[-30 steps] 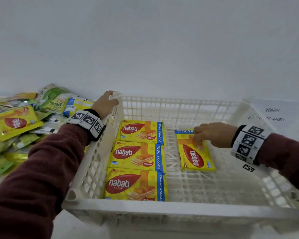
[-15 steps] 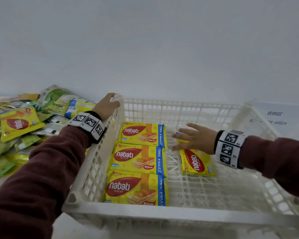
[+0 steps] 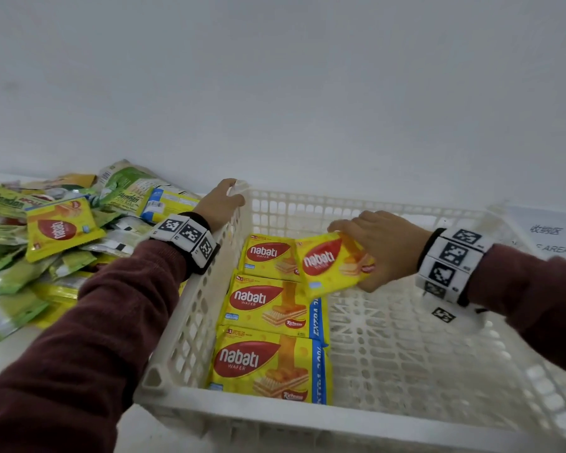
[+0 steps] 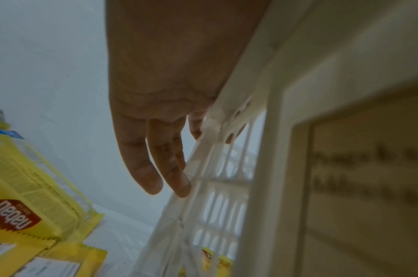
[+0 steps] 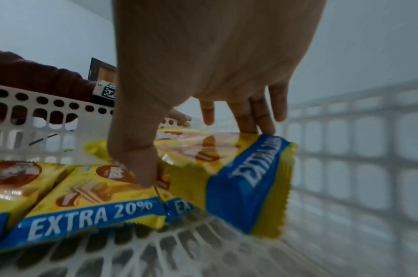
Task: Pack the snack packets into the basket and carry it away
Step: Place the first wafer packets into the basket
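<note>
Fingers (image 5: 252,120) and thumb of the right hand (image 3: 383,246) pinch a yellow wafer packet (image 3: 335,263) across its short side, lifting it at a tilt inside the white basket (image 3: 190,308). In the head view the held packet hangs over the far end of a row of three packets (image 3: 268,308) that lie flat along the basket's left wall, its lower left corner overlapping the farthest of them; the blue-banded end points toward the open middle of the basket floor. Its long axis runs roughly left to right, as do those of the three below (the wrist view is blurred, so whether its lower edge touches the floor is hard to say).

The left hand (image 3: 219,207) rests on the basket's far left rim corner, fingers draped loosely down the outside of the lattice wall and thumb hooked over the top, steadying the basket rather than carrying it.

A heap of green and yellow packets (image 3: 46,237) waits on the tabletop (image 3: 0,358) just left of the basket, nearer the left hand than the right. Free floor lies directly below and to the right of the held packet, so setting it down beside the row likely needs only a short drop and a levelling of the wrist. Packing appears at an early stage, with most of the basket unfilled.
</note>
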`<state>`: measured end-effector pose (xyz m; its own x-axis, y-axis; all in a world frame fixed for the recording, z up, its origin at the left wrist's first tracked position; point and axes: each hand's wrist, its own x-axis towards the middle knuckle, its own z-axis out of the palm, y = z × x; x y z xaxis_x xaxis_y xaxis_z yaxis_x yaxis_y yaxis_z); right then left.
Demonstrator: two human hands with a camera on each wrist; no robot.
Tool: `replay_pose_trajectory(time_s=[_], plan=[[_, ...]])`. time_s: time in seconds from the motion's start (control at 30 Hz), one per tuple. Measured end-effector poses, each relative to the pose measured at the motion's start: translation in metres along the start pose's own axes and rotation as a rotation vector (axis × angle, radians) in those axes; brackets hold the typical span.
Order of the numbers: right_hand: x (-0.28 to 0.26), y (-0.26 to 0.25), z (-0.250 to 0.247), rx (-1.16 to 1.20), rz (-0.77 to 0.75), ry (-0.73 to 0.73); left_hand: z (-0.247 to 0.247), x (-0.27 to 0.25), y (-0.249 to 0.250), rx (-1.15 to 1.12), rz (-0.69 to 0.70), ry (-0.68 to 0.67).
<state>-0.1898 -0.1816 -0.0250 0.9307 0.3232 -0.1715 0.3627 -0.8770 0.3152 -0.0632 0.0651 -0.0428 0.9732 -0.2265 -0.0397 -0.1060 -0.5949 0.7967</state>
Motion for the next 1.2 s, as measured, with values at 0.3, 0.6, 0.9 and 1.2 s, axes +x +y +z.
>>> replay_pose_trajectory(time_s=[0.3,0.6,0.9,1.2], plan=[[0.058,-0.057,-0.003,-0.001,0.062,0.015,0.0,-0.004,0.002,-0.018,-0.013,-0.015],[0.064,-0.068,0.006,0.076,0.085,0.039,0.0,-0.002,0.001,-0.024,-0.013,-0.011],[0.065,-0.065,0.004,0.202,0.079,-0.087,-0.005,-0.011,0.006,0.094,-0.015,0.068],[0.06,-0.044,-0.033,0.401,0.127,-0.334,-0.038,-0.039,-0.006,0.077,-0.01,0.02]])
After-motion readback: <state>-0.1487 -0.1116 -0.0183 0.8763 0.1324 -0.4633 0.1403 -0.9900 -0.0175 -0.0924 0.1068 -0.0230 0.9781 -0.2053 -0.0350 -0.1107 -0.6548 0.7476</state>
